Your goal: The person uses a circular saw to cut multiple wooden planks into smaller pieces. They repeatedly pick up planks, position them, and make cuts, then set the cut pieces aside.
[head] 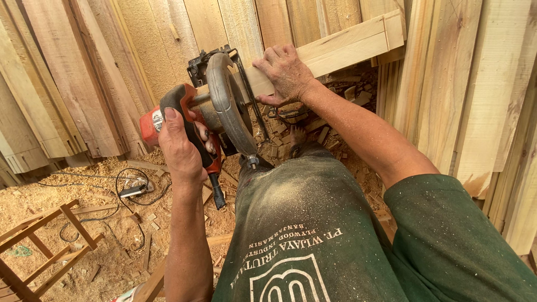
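A circular saw (215, 109) is held against the end of a pale wooden plank (335, 47).

The saw's black handle is wrapped tightly by the left hand (180, 146); the plank is clamped from above by the closed right hand (286, 72). The saw is judged heavy and rigid, best gripped at its handle; the plank stiff, dusty, possibly slippery.
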